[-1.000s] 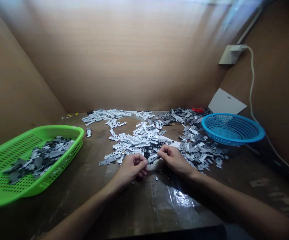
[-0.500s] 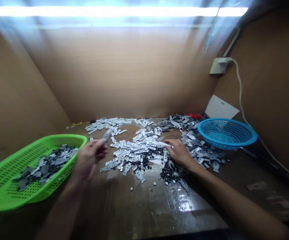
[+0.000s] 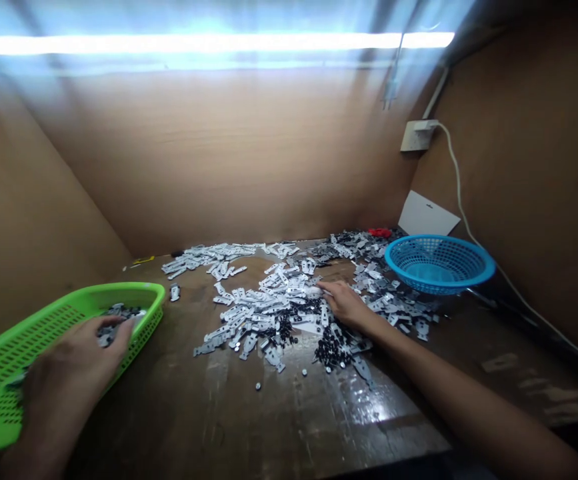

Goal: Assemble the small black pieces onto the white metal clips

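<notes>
“Over the green basket (image 3: 139,289), what do you see?”

“One hand, the left hand (image 3: 76,357), reaching across its near rim. Thumb and fingers stand apart, with grey metal showing between them; I cannot tell whether that metal is held or simply lies behind.”

“And the other?”

“The right hand (image 3: 346,303) is well to the right of the green basket, at the main spread of metal plates (image 3: 266,303). Its grip is narrow, fingertips close together beside a pale, blurred piece; whether they pinch it, I cannot tell.”

“How many plates?”

“Too many overlap to count, there and inside the green basket alike. Just one lone plate (image 3: 175,292) lies by itself, near that basket's far right corner.”

“Small things?”

“One crowded patch of dark pieces (image 3: 331,347), uncountable, right of the green basket, and two loose studs (image 3: 257,387) on the worktop (image 3: 219,427), nearer to it.”

“Anything else?”

“Far right of the green basket: one blue basket (image 3: 439,287), one white card (image 3: 426,217), one red item (image 3: 379,233). Beyond it: one yellow tool (image 3: 143,260).”
</notes>
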Demonstrator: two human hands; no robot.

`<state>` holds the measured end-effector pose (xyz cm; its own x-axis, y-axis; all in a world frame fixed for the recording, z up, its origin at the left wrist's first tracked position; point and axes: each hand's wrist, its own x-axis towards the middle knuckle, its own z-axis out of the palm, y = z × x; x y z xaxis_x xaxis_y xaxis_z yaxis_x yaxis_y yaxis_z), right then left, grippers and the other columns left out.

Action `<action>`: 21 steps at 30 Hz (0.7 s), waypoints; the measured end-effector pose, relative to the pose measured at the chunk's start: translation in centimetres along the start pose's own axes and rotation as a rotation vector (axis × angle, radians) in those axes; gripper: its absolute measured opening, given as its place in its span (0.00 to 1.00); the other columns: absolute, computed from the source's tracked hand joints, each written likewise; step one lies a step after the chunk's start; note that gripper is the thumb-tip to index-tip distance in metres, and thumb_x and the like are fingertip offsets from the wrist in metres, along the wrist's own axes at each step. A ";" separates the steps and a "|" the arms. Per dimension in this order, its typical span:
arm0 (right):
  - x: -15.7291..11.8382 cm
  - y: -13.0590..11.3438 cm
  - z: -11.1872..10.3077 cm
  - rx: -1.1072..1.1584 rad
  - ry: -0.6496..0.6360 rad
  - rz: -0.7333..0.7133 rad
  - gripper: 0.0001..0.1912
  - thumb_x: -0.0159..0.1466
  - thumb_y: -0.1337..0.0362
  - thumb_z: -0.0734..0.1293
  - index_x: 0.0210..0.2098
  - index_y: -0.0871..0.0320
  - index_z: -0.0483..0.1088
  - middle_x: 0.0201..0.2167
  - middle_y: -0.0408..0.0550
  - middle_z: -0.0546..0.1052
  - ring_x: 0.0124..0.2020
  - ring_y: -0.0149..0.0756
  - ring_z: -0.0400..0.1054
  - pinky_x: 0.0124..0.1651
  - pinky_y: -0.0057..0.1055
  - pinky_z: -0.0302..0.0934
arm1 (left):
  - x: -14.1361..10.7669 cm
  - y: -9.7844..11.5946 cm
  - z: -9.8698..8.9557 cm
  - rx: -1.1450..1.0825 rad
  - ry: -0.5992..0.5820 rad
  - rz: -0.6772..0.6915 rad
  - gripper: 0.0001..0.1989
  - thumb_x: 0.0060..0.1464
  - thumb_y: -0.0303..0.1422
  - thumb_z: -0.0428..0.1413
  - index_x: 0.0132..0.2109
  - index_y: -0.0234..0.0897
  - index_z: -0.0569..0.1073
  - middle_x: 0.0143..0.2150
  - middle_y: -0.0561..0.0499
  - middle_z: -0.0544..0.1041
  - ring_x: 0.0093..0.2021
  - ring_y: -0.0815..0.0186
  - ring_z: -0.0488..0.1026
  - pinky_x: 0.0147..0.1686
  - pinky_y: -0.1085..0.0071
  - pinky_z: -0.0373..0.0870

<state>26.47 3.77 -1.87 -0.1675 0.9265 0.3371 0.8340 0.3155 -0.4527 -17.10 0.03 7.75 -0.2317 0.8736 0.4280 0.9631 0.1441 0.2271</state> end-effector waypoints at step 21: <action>-3.0 -7.6 -1.2 0.608 -0.065 -0.147 0.17 0.61 0.64 0.64 0.49 0.54 0.66 0.37 0.45 0.75 0.38 0.33 0.70 0.43 0.31 0.65 | -7.3 15.0 7.8 -0.991 -0.583 0.310 0.09 0.52 0.38 0.54 0.34 0.37 0.69 0.28 0.53 0.72 0.29 0.68 0.70 0.27 0.76 0.64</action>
<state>21.23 -1.69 1.55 -0.3053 0.8692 0.3889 0.3548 0.4828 -0.8006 0.12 -0.57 1.17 0.3361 0.9244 0.1802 0.3821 -0.3087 0.8710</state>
